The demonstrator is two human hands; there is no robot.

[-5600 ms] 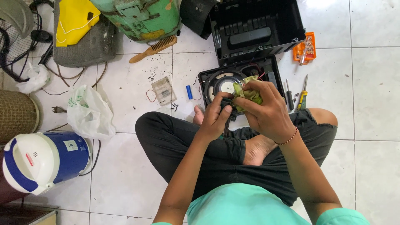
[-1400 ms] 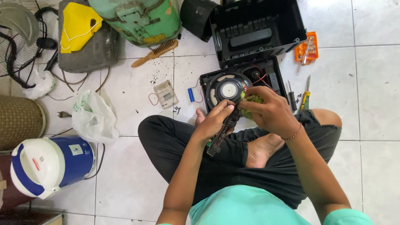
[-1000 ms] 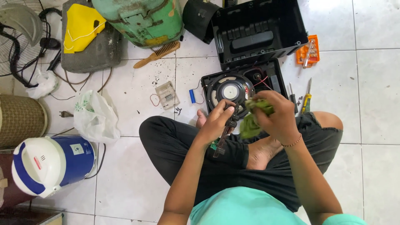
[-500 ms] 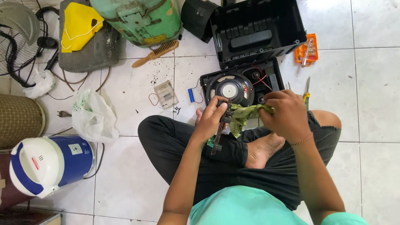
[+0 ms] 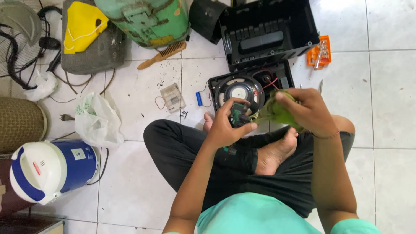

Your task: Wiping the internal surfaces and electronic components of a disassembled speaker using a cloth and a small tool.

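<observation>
Gripping a small circuit board (image 5: 237,116) in my left hand (image 5: 225,128), I am closing my right hand (image 5: 310,112) around a green cloth (image 5: 277,110), near the open speaker case (image 5: 249,86); wiping likely needs steadiness.

floor: white tiles (image 5: 390,182), grey grout | light: bright, even | debris: dark specks (image 5: 162,80)

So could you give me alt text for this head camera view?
Seated cross-legged on white floor tiles, a person's left hand holds a small dark circuit board while the right hand grips a green cloth, above an opened black speaker case.
</observation>
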